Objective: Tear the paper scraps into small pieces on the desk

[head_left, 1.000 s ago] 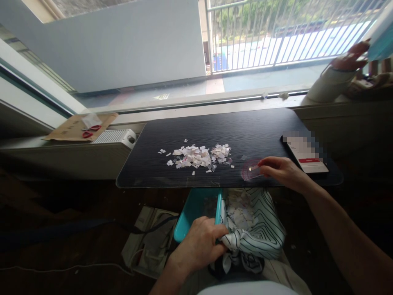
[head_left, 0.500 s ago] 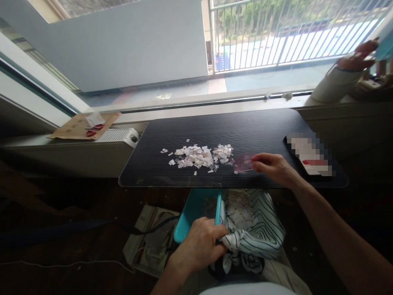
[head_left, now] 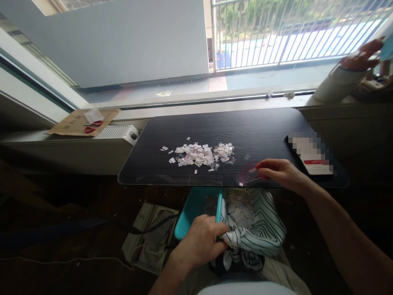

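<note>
A pile of small white paper scraps lies on a dark tabletop. My right hand pinches a clear pink half-round protractor flat on the table near the front edge, right of the pile. Below the table, my left hand grips the rim of a teal bin together with a striped cloth that holds more paper scraps.
A phone lies at the table's right end. A brown envelope with red scissors and a white heater sit on the ledge at left. Another person's sleeve and hand rest on the sill at far right. A bag lies on the floor.
My right hand drew the protractor back from the pile's right edge toward the table's front edge. My left hand stayed on the bin and cloth.
</note>
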`<state>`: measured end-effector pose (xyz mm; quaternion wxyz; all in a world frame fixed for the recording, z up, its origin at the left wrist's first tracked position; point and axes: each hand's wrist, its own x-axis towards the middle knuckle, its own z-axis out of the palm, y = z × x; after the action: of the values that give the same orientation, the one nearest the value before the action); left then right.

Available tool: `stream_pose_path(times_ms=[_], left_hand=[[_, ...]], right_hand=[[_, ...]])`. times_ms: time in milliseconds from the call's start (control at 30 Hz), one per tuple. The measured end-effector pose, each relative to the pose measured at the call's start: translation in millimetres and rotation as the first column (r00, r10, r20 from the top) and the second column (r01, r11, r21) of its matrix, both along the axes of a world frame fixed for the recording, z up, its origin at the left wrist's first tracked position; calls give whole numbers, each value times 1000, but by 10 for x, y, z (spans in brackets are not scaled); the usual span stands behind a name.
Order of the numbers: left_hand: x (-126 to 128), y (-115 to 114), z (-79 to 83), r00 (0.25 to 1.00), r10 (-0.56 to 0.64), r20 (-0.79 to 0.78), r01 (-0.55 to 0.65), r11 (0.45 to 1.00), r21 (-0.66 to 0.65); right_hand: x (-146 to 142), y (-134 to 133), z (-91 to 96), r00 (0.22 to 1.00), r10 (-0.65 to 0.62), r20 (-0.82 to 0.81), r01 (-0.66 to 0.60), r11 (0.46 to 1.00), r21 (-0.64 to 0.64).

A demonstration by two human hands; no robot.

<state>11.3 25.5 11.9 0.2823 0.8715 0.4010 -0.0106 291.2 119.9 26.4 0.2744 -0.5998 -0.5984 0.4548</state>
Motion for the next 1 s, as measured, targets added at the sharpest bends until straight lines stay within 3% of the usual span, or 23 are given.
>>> stream_pose_path(times_ms=[100,267,400,600,733,867,1000], left_hand=[[7,10,4,1000,-10,-4,10,1000,8],[4,17,23,1000,-20,-11,20,1000,-8],[-1,6,26,1000,-13,-6,13,1000,-14],[0,3,26,1000,-11,-8,11,1000,-15],[26,3,25,1000,-23,-12,23,1000,-3],[97,-6,34,998,-58,-20,57,998,-7],[167,-10,58,992,-122,-33,123,992,8]], right_hand=[[25,-14,-14,998,-62,-3,62,998,22],[28,-46,-16,1000,15,-2,-15,1000,-24],[7,-37,-11,998,-63,-15,64,997,32],[-2,-37,-7,1000,16,1,-16,1000,16],[2,-5,-15,992,-126,-28,128,987,100],[28,86,-30,946,-318,-69,325,925,196],[91,151,-73,917,-397,-26,390,883,262]])
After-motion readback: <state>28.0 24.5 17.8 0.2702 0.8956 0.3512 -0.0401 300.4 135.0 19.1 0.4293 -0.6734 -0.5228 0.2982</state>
